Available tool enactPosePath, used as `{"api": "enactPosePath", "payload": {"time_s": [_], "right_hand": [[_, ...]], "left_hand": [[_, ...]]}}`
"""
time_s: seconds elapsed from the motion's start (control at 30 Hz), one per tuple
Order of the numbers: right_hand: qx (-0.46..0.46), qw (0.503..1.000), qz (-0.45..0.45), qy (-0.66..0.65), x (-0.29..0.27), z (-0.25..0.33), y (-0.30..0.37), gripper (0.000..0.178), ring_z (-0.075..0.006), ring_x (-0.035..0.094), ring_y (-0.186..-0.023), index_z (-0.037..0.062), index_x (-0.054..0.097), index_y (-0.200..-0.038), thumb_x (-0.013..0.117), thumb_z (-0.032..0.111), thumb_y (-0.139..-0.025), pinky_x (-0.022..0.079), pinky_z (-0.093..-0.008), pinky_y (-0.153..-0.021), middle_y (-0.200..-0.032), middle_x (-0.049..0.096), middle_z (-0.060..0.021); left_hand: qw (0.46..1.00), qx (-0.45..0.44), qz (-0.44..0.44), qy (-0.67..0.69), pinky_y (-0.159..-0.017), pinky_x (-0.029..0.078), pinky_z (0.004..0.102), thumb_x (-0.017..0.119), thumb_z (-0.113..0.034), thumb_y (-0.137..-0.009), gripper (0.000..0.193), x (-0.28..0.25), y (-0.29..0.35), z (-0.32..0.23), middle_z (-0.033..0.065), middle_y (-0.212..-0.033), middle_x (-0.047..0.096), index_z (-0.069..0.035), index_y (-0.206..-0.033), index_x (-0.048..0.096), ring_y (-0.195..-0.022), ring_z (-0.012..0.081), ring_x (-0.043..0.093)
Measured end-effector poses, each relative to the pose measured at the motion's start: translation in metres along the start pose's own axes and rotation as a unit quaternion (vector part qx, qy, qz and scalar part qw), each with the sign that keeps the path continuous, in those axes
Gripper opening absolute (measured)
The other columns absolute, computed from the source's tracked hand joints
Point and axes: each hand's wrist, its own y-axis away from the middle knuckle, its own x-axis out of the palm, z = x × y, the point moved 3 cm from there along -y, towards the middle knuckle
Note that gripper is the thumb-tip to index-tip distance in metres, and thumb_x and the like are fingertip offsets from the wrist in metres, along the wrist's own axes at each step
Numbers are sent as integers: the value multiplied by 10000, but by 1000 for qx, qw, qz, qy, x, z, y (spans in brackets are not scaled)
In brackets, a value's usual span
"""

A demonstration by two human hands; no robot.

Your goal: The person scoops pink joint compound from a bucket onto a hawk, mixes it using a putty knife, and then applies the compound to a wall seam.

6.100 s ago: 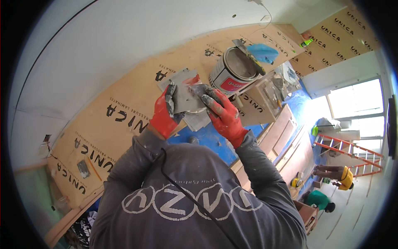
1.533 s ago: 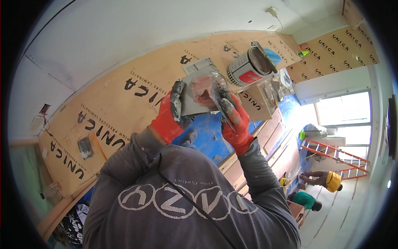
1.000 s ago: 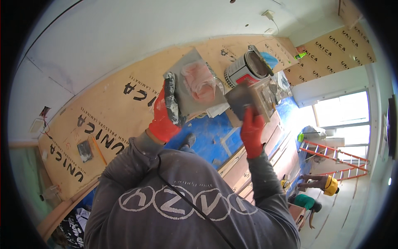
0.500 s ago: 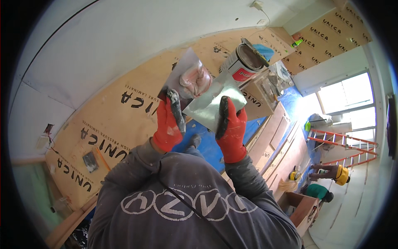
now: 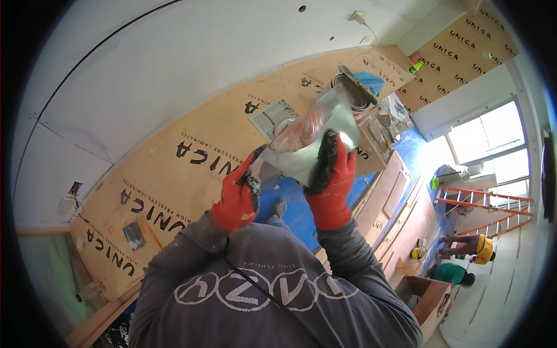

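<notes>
My left hand (image 5: 237, 194), in a red glove with black fingertips, is closed on a thin putty-spreading plate that is mostly hidden behind the other plate. My right hand (image 5: 333, 182), gloved alike, grips a shiny flat metal plate (image 5: 297, 164) by its near edge, thumb on top. Pinkish putty (image 5: 303, 129) lies in a smooth mound where the two plates overlap. Just beyond them stands an open can (image 5: 360, 104), its front partly covered by the plates.
Brown printed covering (image 5: 168, 156) lies over the long counter along the white wall. On it are a folded newspaper (image 5: 268, 119), a blue cloth (image 5: 370, 82) and a small flat scraper (image 5: 133, 235). To the right are long boards (image 5: 400, 226), an orange ladder (image 5: 487, 203) and two people.
Both plates have come together, the right one sliding up over the left one. The putty, earlier heaped on the left plate, now lies smeared between them. My view has shifted slightly.
</notes>
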Motion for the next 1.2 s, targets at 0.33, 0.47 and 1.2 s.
{"api": "enactPosePath", "payload": {"time_s": [0.33, 0.47, 1.2], "right_hand": [[-175, 910, 242, -289, 7, 40, -18, 561, -497, 530, -1220, 177, 631, -1278, 773, 87, -743, 431, -536, -1040, -1318, 539, -284], [-235, 907, 264, -227, 22, 32, -18, 635, -489, 516, -1242, 211, 614, -1316, 772, 68, -718, 447, -510, -1036, -1348, 520, -274], [-79, 971, 209, -86, 54, 39, 13, 384, -372, 637, -980, 39, 600, -1228, 667, 101, -855, 534, -432, -836, -1124, 643, -194]], "left_hand": [[995, 72, -53, 48, -1035, 458, 401, 783, -168, -807, 776, -37, -10, -47, 217, -1351, 518, 62, -1413, 356, -1224, 319, 545], [995, 78, -57, -6, -1018, 471, 376, 818, -152, -783, 821, -44, -14, -63, 189, -1345, 533, 45, -1424, 343, -1221, 263, 550], [946, 119, -141, 268, -994, 471, 420, 559, -49, -949, 567, -6, -29, 11, 242, -1328, 493, 83, -1448, 326, -1190, 345, 542]]}}
